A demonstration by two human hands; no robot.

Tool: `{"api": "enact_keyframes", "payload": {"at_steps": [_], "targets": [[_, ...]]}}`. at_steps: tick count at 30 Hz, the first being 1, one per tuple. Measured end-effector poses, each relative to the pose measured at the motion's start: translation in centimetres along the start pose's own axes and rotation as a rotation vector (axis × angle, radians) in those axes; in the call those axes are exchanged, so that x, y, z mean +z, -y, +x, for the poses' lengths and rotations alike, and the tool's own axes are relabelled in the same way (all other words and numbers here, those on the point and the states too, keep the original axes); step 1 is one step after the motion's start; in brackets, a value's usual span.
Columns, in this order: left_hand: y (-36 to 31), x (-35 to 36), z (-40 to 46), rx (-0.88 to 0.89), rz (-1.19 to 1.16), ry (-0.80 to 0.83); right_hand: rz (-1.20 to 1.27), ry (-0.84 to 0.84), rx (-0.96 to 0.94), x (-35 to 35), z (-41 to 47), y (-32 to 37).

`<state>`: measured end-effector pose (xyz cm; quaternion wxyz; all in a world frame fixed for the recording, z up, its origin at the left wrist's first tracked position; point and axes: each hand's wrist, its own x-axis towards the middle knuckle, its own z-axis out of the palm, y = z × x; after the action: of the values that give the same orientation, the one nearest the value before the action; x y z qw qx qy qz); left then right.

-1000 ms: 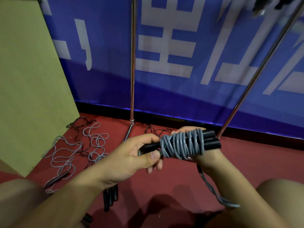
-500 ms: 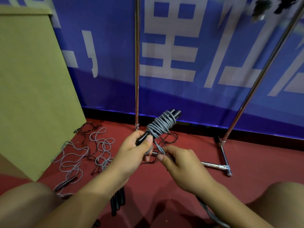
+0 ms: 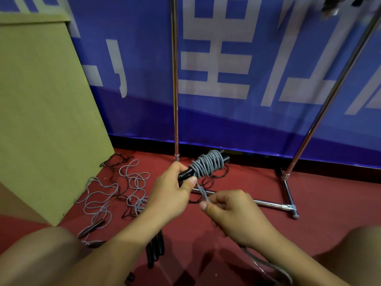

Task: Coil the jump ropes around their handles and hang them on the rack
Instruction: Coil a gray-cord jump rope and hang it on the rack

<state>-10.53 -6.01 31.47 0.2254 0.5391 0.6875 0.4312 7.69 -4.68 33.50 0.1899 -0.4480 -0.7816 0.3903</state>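
Observation:
My left hand (image 3: 172, 190) grips the near end of a pair of black handles (image 3: 185, 174) that point up and to the right. Grey rope is coiled in many turns (image 3: 208, 164) round their middle. My right hand (image 3: 233, 213) pinches the loose grey strand (image 3: 203, 193) just below the coil; the rest of that rope trails past my right wrist to the floor (image 3: 268, 265). The chrome rack (image 3: 175, 79) stands just behind, with a second slanted pole (image 3: 334, 87) at the right.
Loose grey and black ropes (image 3: 115, 193) lie tangled on the red floor at the left, with black handles (image 3: 155, 250) under my left forearm. A tan board (image 3: 41, 112) leans at the left. The rack's base bar (image 3: 268, 203) crosses the floor. Dark items (image 3: 329, 7) hang top right.
The handles tilted from level to pointing up and right. My right hand left the coil's far end and came down below it, where it now pinches the loose strand.

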Motion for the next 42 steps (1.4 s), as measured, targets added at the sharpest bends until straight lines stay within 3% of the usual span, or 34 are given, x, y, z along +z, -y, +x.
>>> {"api": "enact_keyframes", "payload": {"at_steps": [3, 6, 14, 19, 30, 35, 42], "targets": [[-0.1, -0.2, 0.3, -0.012, 0.058, -0.042, 0.276, 0.144, 0.112, 0.4, -0.1, -0.2], [-0.2, -0.1, 0.3, -0.009, 0.096, -0.037, 0.440, 0.151, 0.204, 0.5, 0.0, -0.3], [-0.5, -0.1, 0.3, 0.035, 0.116, -0.020, 0.558, -0.018, 0.323, 0.3, 0.7, -0.5], [-0.8, -0.5, 0.1, 0.048, 0.165, -0.045, 0.682, 0.029, 0.424, -0.2, 0.8, 0.0], [0.1, -1.5, 1.3, -0.014, 0.317, -0.072, 0.563, 0.312, 0.232, -0.3, -1.1, 1.1], [0.7, -1.5, 1.8, -0.040, 0.353, 0.013, 0.487, 0.053, 0.079, -0.5, -1.0, 0.5], [0.3, -0.7, 1.4, 0.043, 0.376, 0.350, 0.455, -0.181, 0.022, -1.7, 0.2, -0.4]]}}
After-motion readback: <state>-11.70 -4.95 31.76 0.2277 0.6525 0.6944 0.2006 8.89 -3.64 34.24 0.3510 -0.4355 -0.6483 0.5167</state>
